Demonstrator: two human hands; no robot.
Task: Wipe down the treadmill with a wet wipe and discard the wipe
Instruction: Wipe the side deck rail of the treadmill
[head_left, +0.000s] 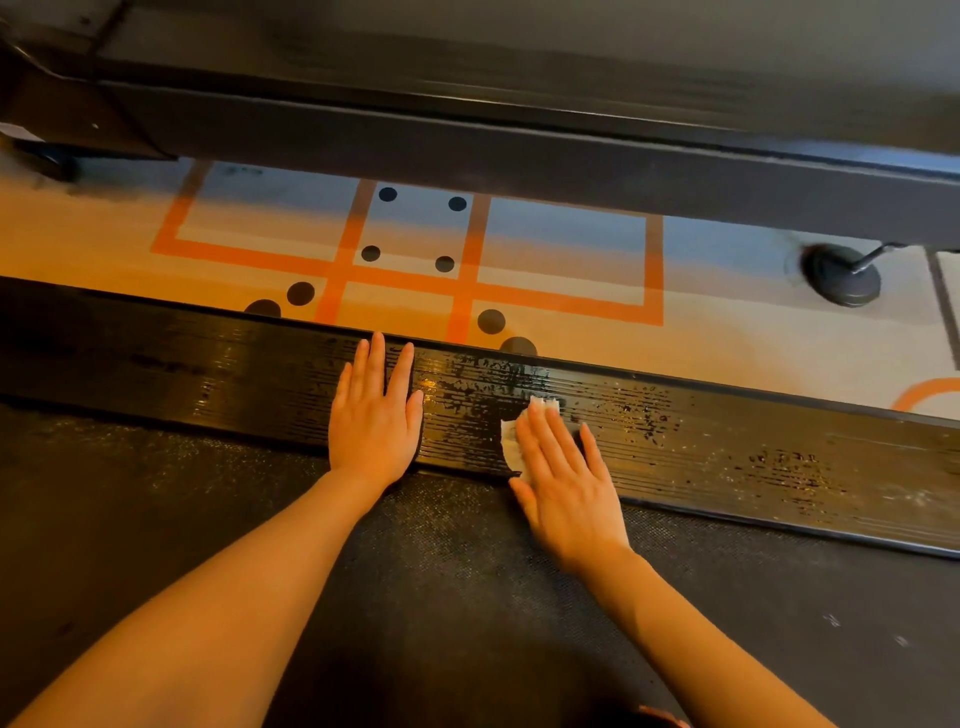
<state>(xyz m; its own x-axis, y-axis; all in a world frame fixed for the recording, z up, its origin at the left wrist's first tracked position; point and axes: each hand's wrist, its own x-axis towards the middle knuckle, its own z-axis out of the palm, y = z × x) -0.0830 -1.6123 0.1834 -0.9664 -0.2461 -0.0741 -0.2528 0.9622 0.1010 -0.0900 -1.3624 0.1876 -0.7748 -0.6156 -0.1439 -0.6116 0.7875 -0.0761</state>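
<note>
Pale floor (727, 291) w/ orange grid lines (653, 260) & black dots (444, 264), warm light near, bluish further back; a dark machine frame (519, 145) spans the top, its round foot (841, 275) resting on the floor at right.

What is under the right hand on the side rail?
A white wet wipe lies flat under the right hand, pressed against the treadmill's glossy side rail. Only its edges show; the rest is covered.
</note>
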